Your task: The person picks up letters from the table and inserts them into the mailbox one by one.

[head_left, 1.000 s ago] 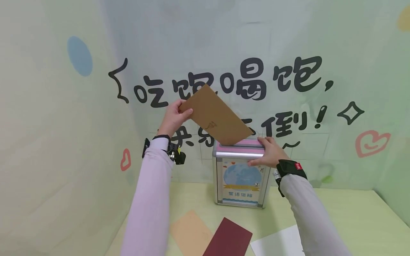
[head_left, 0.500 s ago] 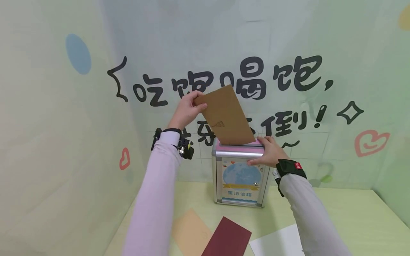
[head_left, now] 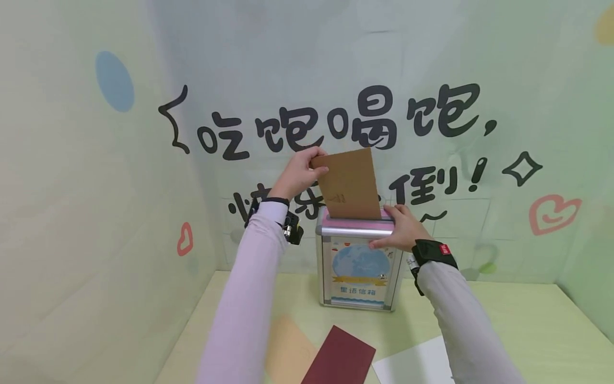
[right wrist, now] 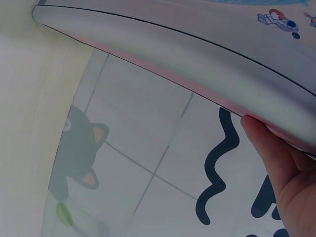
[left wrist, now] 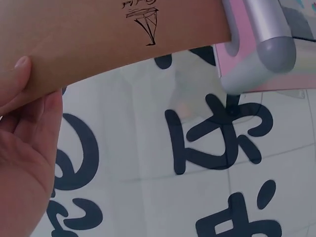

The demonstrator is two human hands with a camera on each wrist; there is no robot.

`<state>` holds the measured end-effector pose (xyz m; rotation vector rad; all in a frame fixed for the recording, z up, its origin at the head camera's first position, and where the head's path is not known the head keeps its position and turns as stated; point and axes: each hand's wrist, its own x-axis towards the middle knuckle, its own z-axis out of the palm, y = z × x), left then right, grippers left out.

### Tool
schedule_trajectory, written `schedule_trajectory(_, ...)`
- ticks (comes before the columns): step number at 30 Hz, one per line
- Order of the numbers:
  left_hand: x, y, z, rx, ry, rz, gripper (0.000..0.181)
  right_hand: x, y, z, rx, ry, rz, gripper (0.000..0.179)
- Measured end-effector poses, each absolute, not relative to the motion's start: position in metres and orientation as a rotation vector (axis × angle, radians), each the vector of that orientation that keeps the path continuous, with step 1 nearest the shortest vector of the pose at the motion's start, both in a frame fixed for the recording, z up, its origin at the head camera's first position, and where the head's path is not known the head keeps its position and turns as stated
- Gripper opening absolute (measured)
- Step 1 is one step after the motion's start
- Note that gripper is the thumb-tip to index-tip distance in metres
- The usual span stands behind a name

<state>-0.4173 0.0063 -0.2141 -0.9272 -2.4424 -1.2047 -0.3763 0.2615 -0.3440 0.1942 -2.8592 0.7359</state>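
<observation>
My left hand pinches a brown envelope by its upper left corner, thumb on the near face. A small dark line drawing marks that face in the left wrist view. The envelope stands nearly upright, its lower edge inside the slot of a letter box with a pink top, silver frame and globe picture on the front; the part in the slot is hidden. With my right hand I hold the box's upper right corner, fingers on top and thumb at the front. The right wrist view shows the fingers against its side.
On the pale table in front of the box lie a peach envelope, a dark red envelope and a white one, partly under my right sleeve. A wall with large black lettering rises close behind the box.
My left hand has moved right and then down, turning the envelope from tilted to nearly upright and sinking its lower edge into the slot. The right hand stays on the box.
</observation>
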Motion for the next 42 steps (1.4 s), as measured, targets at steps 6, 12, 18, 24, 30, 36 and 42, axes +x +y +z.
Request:
schedule_trajectory(6, -0.418, 0.013, -0.228, -0.951, -2.558, -1.167, 0.05, -0.377, 0.258, -0.344, 0.2, -2.865, 0.747, 0.113)
schedule_trajectory(12, -0.418, 0.009, -0.232, -0.846, -2.686, -1.21, 0.112, -0.376, 0.255, -0.342, 0.203, -2.856, 0.778, 0.11)
schedule_trajectory(18, -0.416, 0.004, -0.231, -0.866, -2.699, -1.177, 0.11, -0.373, 0.257, -0.339, 0.196, -2.855, 0.749, 0.111)
schedule_trajectory(24, -0.417, 0.001, -0.236, -0.853, -2.727, -1.163, 0.108, -0.369, 0.259, -0.339, 0.188, -2.863, 0.757, 0.11)
schedule_trajectory(30, -0.419, -0.002, -0.248, -0.814, -2.744, -1.179, 0.108, -0.371, 0.261, -0.341, 0.184, -2.865, 0.756, 0.113)
schedule_trajectory(36, -0.424, -0.001, -0.272, -0.8, -2.8, -1.13, 0.107, -0.374, 0.262, -0.344, 0.174, -2.856, 0.764, 0.113)
schedule_trajectory(42, -0.423, 0.004, -0.3, -0.824, -2.862, -1.002, 0.109, -0.374, 0.26, -0.342, 0.195, -2.857, 0.759, 0.113)
